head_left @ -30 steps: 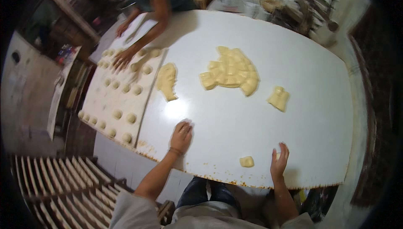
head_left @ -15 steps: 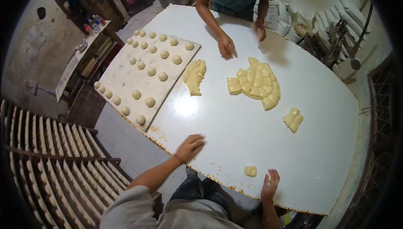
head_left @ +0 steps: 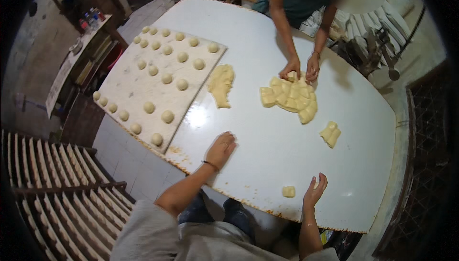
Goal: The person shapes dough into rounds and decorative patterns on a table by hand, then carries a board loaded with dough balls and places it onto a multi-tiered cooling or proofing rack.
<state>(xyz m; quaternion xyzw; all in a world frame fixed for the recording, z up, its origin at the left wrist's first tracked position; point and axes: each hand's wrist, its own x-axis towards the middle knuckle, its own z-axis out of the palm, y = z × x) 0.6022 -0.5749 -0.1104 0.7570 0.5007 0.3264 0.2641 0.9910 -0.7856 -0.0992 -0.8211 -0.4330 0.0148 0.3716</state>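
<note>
My left hand [head_left: 221, 151] is cupped palm-down on the white table, fingers together; whatever lies under it is hidden. Near the front edge on the right, my right hand [head_left: 314, 193] is curled, with a pale bit of dough showing between thumb and fingers. A small cut piece of dough [head_left: 288, 191] lies just left of it. Farther up sits a joined pair of dough pieces [head_left: 330, 134]. Beyond is a heap of cut yellow dough [head_left: 289, 96], where a co-worker's hands [head_left: 301, 70] grip pieces at its far side. A flat torn slab of dough [head_left: 221, 86] rests left of the heap.
A floured board [head_left: 129, 84] with rows of round dough balls covers the table's left side. Racks [head_left: 67, 189] holding trays of dough stand at lower left. A shelf with bottles [head_left: 91, 19] is at far left. The table's rim [head_left: 267, 209] is rusty near me.
The co-worker's hands have come right and down onto the dough heap. My left hand has moved up the table. My right hand has shifted up and its fingers have curled in.
</note>
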